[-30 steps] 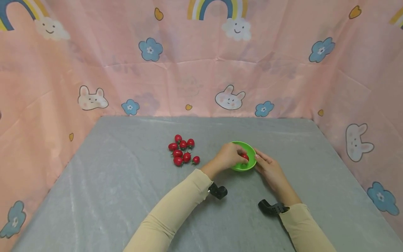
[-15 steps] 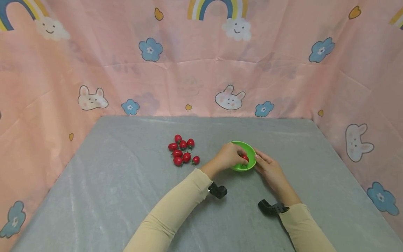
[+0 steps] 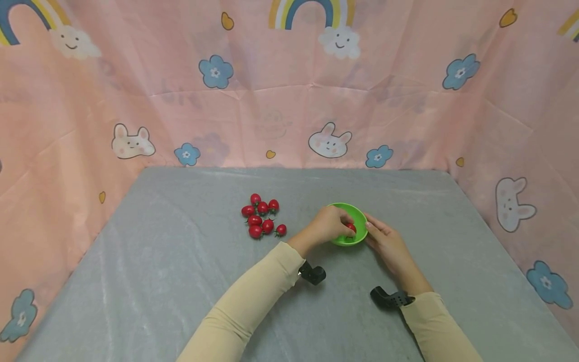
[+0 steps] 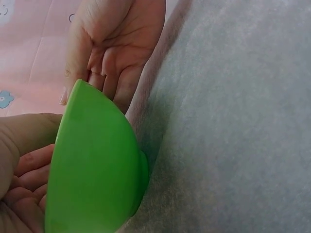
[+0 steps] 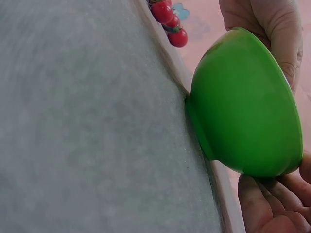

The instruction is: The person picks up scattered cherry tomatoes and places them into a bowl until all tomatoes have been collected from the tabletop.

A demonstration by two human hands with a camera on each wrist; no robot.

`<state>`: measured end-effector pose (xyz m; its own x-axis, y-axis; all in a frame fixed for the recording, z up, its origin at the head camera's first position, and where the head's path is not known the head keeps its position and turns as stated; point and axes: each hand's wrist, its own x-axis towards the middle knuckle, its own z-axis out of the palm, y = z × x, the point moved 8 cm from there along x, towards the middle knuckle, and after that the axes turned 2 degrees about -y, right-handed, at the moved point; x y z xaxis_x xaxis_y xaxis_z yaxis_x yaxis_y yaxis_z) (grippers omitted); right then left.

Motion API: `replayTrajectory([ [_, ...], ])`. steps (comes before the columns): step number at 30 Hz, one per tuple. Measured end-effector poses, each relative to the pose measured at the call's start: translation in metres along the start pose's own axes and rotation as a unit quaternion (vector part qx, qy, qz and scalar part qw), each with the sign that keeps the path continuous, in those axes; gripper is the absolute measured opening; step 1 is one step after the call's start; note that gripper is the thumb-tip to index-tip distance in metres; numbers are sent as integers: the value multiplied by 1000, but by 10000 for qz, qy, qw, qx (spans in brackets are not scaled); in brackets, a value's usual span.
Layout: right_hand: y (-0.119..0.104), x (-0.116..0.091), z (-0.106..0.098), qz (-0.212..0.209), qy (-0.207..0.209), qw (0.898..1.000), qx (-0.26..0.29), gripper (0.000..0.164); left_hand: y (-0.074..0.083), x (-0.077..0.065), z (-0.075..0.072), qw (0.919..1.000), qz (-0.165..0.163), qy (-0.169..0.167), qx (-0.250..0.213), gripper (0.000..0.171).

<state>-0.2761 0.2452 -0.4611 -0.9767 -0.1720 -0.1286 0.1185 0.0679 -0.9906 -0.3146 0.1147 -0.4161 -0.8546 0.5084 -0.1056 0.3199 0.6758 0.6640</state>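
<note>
One tomato is inside the green bowl, pinched btw thumb & fingers of L hand; only part of it shows, rest hidden by the fingers. L hand reaches in over the bowl's L side, fingers bent; in the L wrist view the wall hides their tips. Bowl is upright, foot on the grey table, R of ctr.

R hand grips bowl from the R: thumb at the rim, other fingers bent against the outer wall, per both wrist views. Far fingertips partly hidden behind bowl.

L of the bowl, apart from it, 8 more tomatoes lie in a loose cluster on the table, most w/ green stem ends visible. Lower-R one sits a bit off from the others, nearest L forearm. A few of the same group show at top of R wrist view.

Both arms in beige sleeves, each wrist w/ a blk cam. Behind & at both sides, pink cloth w/ printed bunnies, blue flowers, smiling clouds, rainbows & small yellow hearts.
</note>
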Motion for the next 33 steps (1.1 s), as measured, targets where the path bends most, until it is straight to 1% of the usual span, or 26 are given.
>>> replayTrajectory([
  [5, 0, 1, 1, -16, -45, 10000, 5, 63, -1, -1, -1, 9999, -30, -34, -125, 30],
  [11, 1, 1, 1, 2, -60, 10000, 42, 64, -5, 0, 0, 9986, -176, -75, -492, 28],
  [18, 1, 1, 0, 16, -52, 10000, 51, 63, -7, 1, 1, 9973, -174, -100, -703, 26],
  [22, 0, 0, 0, -26, -67, 10000, 12, 64, -6, 1, 0, 9968, -161, -60, -782, 26],
  [29, 1, 1, -1, -12, 4, 10000, -4, 62, -6, -5, -4, 9902, -162, 134, -1378, 25],
  [33, 3, 2, -1, -10, 19, 10000, -25, 62, -4, -8, -9, 9876, -83, 271, -1545, 24],
])
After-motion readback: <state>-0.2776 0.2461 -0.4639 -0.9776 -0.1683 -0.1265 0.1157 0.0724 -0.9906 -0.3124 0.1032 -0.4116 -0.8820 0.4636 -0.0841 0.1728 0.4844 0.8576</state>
